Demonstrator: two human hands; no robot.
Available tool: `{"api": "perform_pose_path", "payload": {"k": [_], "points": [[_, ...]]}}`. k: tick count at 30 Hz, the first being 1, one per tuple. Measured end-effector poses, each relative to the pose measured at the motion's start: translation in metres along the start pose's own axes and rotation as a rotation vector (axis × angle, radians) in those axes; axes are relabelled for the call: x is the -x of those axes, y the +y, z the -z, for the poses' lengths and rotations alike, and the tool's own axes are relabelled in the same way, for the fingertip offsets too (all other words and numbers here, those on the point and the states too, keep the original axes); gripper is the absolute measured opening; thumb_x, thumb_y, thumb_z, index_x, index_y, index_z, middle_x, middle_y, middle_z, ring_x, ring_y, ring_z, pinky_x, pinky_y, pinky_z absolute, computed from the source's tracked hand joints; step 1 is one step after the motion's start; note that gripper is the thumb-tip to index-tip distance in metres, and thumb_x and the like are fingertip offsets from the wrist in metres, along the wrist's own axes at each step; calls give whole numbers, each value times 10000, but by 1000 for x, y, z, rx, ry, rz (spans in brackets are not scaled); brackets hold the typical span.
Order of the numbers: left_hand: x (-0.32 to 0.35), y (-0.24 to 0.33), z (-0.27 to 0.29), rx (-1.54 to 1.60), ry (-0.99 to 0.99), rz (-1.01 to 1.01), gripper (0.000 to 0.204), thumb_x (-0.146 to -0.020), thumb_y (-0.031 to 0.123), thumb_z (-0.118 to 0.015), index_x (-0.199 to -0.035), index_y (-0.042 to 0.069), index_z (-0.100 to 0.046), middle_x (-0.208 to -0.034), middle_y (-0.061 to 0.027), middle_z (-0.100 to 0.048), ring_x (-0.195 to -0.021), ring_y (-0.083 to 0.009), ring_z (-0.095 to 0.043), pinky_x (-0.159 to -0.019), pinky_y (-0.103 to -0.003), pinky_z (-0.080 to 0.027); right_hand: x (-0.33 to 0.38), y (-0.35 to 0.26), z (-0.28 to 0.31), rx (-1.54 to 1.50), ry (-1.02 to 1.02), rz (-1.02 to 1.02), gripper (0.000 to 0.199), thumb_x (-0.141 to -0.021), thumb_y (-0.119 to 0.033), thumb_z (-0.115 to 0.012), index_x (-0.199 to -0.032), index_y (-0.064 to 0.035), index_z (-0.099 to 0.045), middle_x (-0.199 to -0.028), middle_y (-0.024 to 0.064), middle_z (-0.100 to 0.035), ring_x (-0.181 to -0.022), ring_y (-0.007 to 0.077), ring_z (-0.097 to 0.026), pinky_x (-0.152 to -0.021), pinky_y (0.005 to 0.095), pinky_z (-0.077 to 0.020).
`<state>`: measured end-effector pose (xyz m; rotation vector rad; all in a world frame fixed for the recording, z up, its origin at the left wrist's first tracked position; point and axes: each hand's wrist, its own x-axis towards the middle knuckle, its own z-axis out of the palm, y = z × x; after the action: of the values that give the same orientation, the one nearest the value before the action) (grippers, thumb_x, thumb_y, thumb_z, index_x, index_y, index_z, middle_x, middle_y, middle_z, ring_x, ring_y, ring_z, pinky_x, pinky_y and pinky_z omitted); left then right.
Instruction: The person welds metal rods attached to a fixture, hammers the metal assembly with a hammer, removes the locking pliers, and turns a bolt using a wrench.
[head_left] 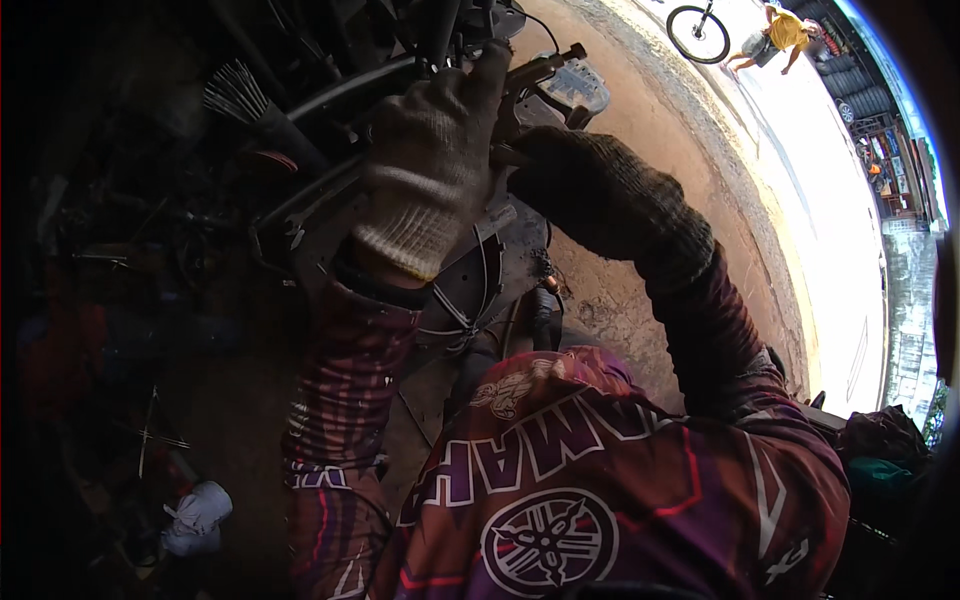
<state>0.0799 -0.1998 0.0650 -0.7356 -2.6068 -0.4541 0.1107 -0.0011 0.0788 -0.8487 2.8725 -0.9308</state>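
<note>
My left hand (430, 165), in a pale, grimy knit glove, is at the upper middle over dark metal machinery. One finger stretches up along the work; the others curl down out of sight. Just right of it, my right hand (600, 185), in a darker dirty glove, is closed, with its fingertips against the same spot. What either hand grips is hidden by the gloves and shadow. A brownish metal rod with a knobbed end (545, 70) sticks out beyond the hands. Below them is a dark panel (470, 285) with thin loose cables or ties.
A bundle of stiff bristles or wires (237, 92) stands at the left among dark parts. A grey plate-like part (580, 88) lies beyond the rod. A white crumpled item (198, 515) is at lower left. Far right, a person in yellow (785, 35) is near a bicycle wheel (698, 35).
</note>
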Motion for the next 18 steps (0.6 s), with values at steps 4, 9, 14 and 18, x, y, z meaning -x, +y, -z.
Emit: {"api": "perform_pose_path", "payload": {"k": [4, 9, 14, 18], "points": [[-10, 23, -2, 185, 29, -206, 850, -824, 391, -837, -1510, 79, -445, -1418, -207, -540, -1284, -372, -582, -1081, -470, -501, 88, 87, -20, -390, 80, -478, 383, -1045, -386, -579, -1222, -55, -659, -920, 104, -691, -758, 206, -672, -641, 341, -540], [21, 2, -4, 245, -10, 128, 702, -833, 325, -854, -1403, 39, -561, -1360, -195, -599, -1261, -365, -597, -1055, -460, -510, 128, 180, -50, -610, 188, -1102, 496, -1039, -457, -555, -1241, -11, -634, -913, 106, -689, -815, 166, -692, -645, 328, -543], [79, 34, -6, 228, -115, 480, 629, -917, 172, -777, -1445, -37, -507, -1429, -207, -568, -1314, -316, -566, -1115, -416, -447, 85, 329, -94, -603, 27, -1124, 459, -1027, -471, -557, -1226, -64, -634, -824, 70, -655, -578, 161, -593, -486, 328, -490], [94, 70, -6, 307, -64, 847, 597, -883, 220, -809, -1377, -21, -577, -1371, -214, -605, -1265, -347, -592, -1080, -432, -471, 32, 448, -151, -295, -205, -1126, 475, -999, -436, -540, -1191, -35, -708, -1098, 224, -730, -985, 369, -725, -847, 469, -571]]}}
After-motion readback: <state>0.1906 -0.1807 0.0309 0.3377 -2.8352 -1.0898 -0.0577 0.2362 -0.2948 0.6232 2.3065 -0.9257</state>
